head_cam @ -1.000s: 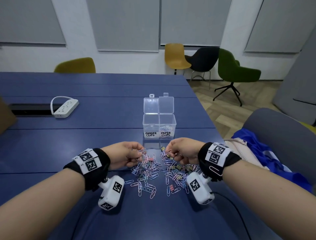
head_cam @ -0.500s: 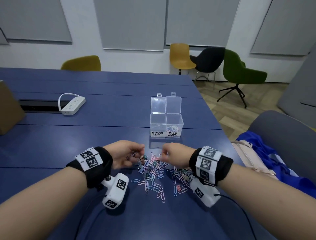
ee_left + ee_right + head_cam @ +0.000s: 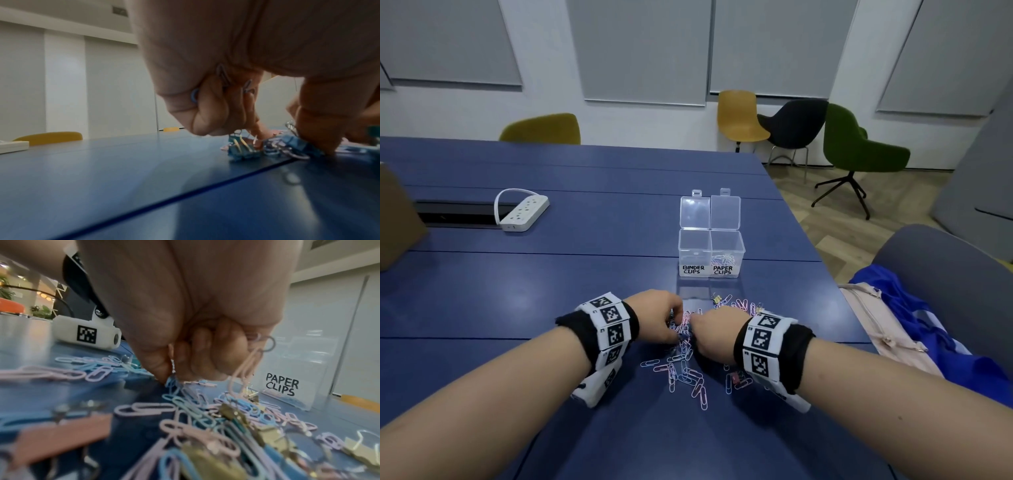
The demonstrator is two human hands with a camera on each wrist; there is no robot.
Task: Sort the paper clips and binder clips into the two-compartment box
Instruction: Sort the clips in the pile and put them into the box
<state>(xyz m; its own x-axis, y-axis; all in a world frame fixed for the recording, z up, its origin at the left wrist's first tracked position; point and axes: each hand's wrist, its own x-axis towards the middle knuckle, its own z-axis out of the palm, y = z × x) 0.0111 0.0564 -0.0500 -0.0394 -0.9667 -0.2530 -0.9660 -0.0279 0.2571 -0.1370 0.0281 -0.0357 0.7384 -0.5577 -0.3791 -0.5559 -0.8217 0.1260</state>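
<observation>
Two hands work low over one mixed pile on the blue bench (image 3: 517, 301). The left hand (image 3: 659, 317) is curled, with a few paper clips (image 3: 224, 76) tucked in its fist, and its fingertips (image 3: 259, 134) dig by a blue binder clip (image 3: 242, 149). I think it saves clips up so it makes fewer trips.

The pile (image 3: 685, 371) sits close in front of the box (image 3: 710, 253), so the reach is short.

The right hand (image 3: 717, 334) is curled too, with pink paper clips (image 3: 244, 368) hanging from its fingers (image 3: 205, 356). The box stands open, with some clips already in the side marked paper clips. The binder clip side looks empty, but I can't be sure.

The hands hide the middle of the pile. Both wrist views are blurry, so I can't count the clips held.
</observation>
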